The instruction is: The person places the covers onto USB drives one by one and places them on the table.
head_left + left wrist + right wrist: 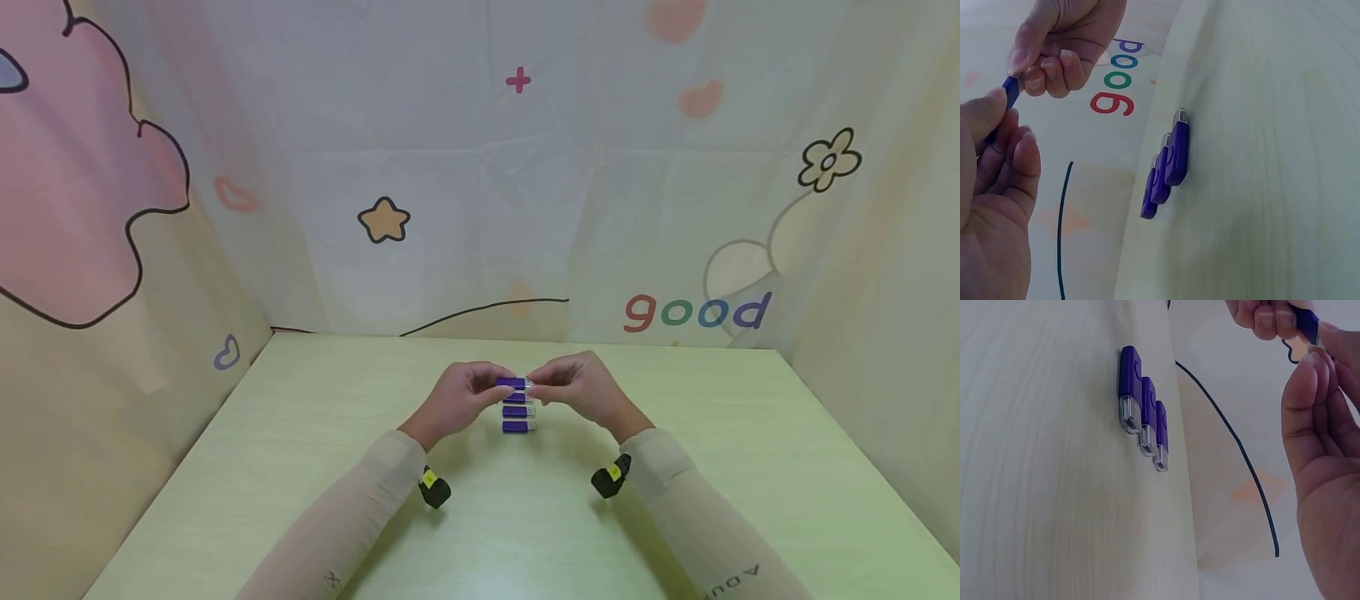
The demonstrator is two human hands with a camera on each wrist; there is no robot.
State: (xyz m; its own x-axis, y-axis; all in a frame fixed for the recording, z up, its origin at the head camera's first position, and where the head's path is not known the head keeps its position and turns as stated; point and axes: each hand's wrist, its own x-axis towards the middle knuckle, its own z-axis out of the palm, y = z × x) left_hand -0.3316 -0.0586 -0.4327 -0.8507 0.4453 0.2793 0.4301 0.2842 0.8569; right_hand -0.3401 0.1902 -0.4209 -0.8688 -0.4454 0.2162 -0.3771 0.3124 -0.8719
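Note:
Both hands meet above the table around one purple USB flash drive [512,383], which is clear of the tabletop in the wrist views. My left hand [459,402] pinches its purple body [1012,89] between thumb and fingers. At the other end, the thumb and fingertips of my right hand [588,390] pinch the clear tip, mostly hidden behind them. Three more purple flash drives lie in a row below the hands: a near one [515,427], a middle one [514,412] and a far one [514,398]. Each has a transparent cap over its plug, pointing right in the head view.
The pale wooden table [480,517] reaches back to a printed cloth backdrop [450,167], with cloth on both sides too. Black wrist cameras hang below the left cuff [401,450] and right cuff [652,454], just over the table.

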